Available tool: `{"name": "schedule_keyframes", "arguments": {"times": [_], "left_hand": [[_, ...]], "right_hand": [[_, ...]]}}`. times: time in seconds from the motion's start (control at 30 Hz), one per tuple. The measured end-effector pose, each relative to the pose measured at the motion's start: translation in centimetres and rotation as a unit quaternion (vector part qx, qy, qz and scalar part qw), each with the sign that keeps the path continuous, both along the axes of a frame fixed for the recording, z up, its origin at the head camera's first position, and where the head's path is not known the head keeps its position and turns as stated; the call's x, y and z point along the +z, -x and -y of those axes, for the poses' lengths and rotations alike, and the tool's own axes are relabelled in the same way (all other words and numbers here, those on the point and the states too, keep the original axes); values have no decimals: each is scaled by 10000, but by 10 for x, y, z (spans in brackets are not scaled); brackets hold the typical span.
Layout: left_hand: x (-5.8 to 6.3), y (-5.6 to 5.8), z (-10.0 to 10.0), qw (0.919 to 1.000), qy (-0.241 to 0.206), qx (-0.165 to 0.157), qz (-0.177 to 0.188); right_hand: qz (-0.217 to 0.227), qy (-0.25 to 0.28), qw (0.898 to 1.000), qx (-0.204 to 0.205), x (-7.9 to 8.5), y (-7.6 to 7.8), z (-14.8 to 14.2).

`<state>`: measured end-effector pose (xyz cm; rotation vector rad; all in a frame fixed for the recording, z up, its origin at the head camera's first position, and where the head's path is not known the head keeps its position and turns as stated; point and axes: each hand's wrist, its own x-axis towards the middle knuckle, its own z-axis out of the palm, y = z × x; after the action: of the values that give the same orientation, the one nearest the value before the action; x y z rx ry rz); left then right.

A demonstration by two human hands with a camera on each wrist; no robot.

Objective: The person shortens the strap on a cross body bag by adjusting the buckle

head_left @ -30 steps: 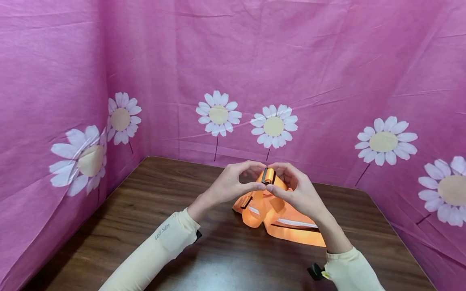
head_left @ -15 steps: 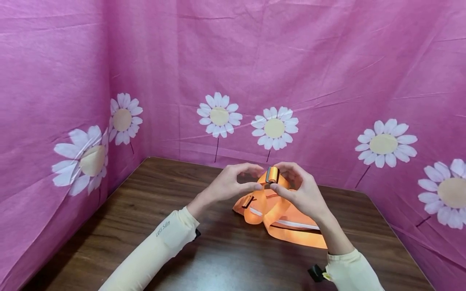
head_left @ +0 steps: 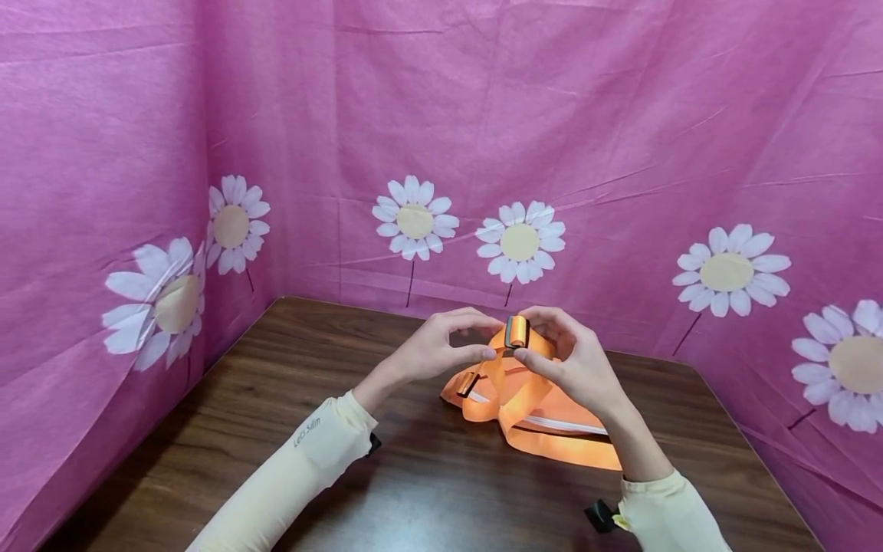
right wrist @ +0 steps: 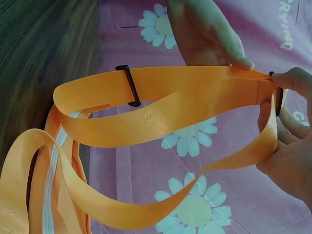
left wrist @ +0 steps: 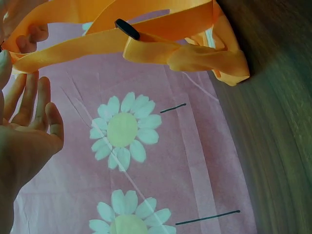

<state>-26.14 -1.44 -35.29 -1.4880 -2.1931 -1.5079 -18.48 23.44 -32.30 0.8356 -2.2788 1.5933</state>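
Observation:
An orange bag (head_left: 552, 406) with a white zipper lies on the table, its long orange webbing strap (right wrist: 146, 92) lifted in loops above it. At the top of the strap is a black strap adjuster buckle (head_left: 517, 332) with webbing threaded through it. My right hand (head_left: 582, 372) pinches this buckle between thumb and fingers. Just left of it, my left hand (head_left: 438, 346) holds the strap, its thumb along the webbing's edge in the right wrist view. A second black slider (right wrist: 128, 87) sits lower on the strap, nearer the bag.
The dark wooden table (head_left: 414, 491) extends in front of and around the bag. Behind it and at both sides hangs a pink curtain (head_left: 586, 115) printed with white daisies. Black wrist straps show by both pale sleeves (head_left: 290, 475).
My left fingers have come off the buckle onto the strap beside it. The buckle has shifted slightly right with my right hand, and the hanging loop near the lower slider has drawn up.

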Motion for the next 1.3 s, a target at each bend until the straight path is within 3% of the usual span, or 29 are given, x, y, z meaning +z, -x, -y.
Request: {"name": "schedule_keyframes", "arguments": {"times": [0.4, 0.63, 0.93, 1.3], "left_hand": [[4, -10, -3, 9988, -351, 324, -123], [5, -12, -3, 9979, -358, 479, -232], [5, -12, -7, 9983, -405, 236, -342], [0, -18, -17, 9980, -442, 214, -403]], "right_hand": [[455, -50, 9981, 420, -5, 3, 6], [539, -254, 9980, 208, -5, 4, 8], [294, -72, 9995, -102, -5, 3, 7], [227, 107, 9992, -319, -6, 0, 8]]}}
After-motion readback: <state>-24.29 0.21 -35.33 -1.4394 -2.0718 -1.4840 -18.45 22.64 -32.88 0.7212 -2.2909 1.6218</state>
